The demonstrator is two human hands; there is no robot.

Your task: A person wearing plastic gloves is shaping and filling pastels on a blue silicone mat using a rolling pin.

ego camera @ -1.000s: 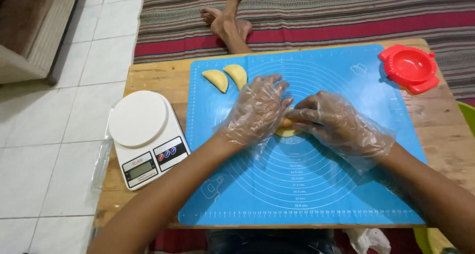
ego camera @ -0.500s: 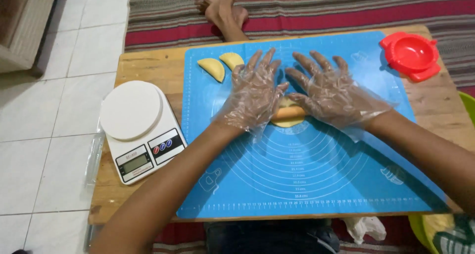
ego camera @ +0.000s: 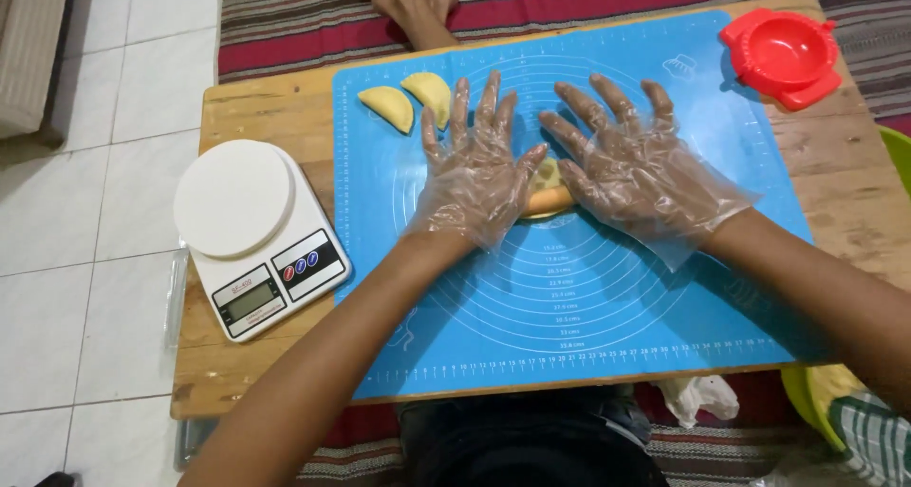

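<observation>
Both hands wear thin clear plastic gloves and lie flat, fingers spread, on a blue silicone baking mat [ego camera: 588,307]. My left hand [ego camera: 474,169] and my right hand [ego camera: 636,169] press side by side on a yellow piece of dough [ego camera: 546,191], which shows only between the two palms. Two folded half-moon dough pastries [ego camera: 387,107] [ego camera: 429,95] rest on the mat's far left corner, just beyond my left fingertips.
A white digital kitchen scale [ego camera: 251,235] stands on the low wooden table [ego camera: 256,107] left of the mat. A red plastic dumpling press [ego camera: 783,55] sits at the far right corner. Another person's bare feet [ego camera: 413,3] rest on a striped rug beyond the table. A green bowl [ego camera: 892,155] peeks in at right.
My hands went from curled around the dough to flat with fingers spread over it. The view has shifted so the table sits further right and lower.
</observation>
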